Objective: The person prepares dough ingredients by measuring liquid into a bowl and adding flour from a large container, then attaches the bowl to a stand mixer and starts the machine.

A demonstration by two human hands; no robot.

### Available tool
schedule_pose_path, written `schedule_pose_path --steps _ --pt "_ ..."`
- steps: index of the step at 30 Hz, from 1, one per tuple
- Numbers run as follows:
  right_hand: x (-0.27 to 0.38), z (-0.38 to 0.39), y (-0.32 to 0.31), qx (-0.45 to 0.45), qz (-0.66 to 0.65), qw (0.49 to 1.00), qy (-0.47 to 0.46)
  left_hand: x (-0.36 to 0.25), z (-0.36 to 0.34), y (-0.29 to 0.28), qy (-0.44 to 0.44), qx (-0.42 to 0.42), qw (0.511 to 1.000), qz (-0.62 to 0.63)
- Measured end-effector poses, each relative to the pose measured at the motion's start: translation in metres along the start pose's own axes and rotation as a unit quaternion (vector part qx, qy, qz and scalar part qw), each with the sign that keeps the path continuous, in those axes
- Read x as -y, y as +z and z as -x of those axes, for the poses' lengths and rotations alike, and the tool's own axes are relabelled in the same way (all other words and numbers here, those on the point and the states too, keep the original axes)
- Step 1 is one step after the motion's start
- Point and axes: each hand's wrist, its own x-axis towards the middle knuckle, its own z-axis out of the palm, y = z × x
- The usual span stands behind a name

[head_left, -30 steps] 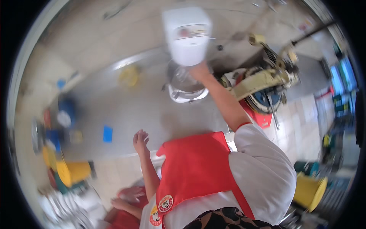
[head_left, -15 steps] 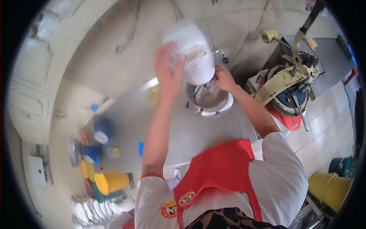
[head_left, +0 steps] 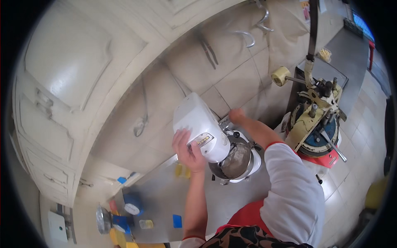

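Note:
A white stand mixer [head_left: 196, 120] stands on the metal table, its head tilted up. My left hand [head_left: 189, 152] lies against the side and front of the mixer head, fingers spread and thumb apart. The metal mixing bowl [head_left: 249, 166] sits under the head. Inside it is a pale, floury mass [head_left: 236, 160], partly covered by the mixer head. My right hand [head_left: 237, 116] reaches past the bowl to the mixer's far side, near the tiled wall. Its fingers are mostly hidden and blurred, so its grip does not show.
On the right stands a worn cream-coloured machine [head_left: 310, 120] with levers and a red base. The metal table [head_left: 161, 194] carries a blue card [head_left: 177, 221], a small clear tub [head_left: 146, 224] and a blue container [head_left: 133, 203]. Pale cabinets [head_left: 66, 62] hang at upper left.
The view has shifted, showing more wall and cabinets. My right hand has moved from beside the bowl's rim to behind the mixer. My left hand stays at the mixer head.

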Motion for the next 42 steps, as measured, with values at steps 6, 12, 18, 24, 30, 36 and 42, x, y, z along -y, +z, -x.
schedule_pose_path --steps 6,12,18,24,30,36,42 --pt "0.038 -0.009 -0.079 -0.12 0.009 0.992 -0.03 0.007 0.006 -0.014 -0.01 -0.005 1.0 -0.025" --pt "0.024 0.075 -0.099 -0.18 -0.043 0.979 -0.081 0.011 0.005 -0.013 0.011 -0.001 1.0 -0.008" --pt "0.021 0.202 -0.066 -0.274 -0.27 0.923 -0.018 0.027 0.011 -0.027 0.042 0.054 0.996 0.048" --pt "-0.029 0.441 0.078 -0.192 -0.303 0.914 0.191 0.051 0.015 -0.04 0.037 0.066 0.995 0.068" --pt "-0.139 0.886 0.31 0.251 -0.053 0.788 0.56 0.04 0.026 -0.019 0.032 -0.012 0.991 0.126" --pt "-0.019 0.934 0.214 0.145 -0.478 0.499 0.708 0.033 0.022 -0.023 -0.001 -0.09 0.983 0.161" --pt "-0.086 0.909 0.274 0.181 -0.319 0.597 0.713 0.021 0.02 -0.012 0.044 -0.091 0.99 0.103"
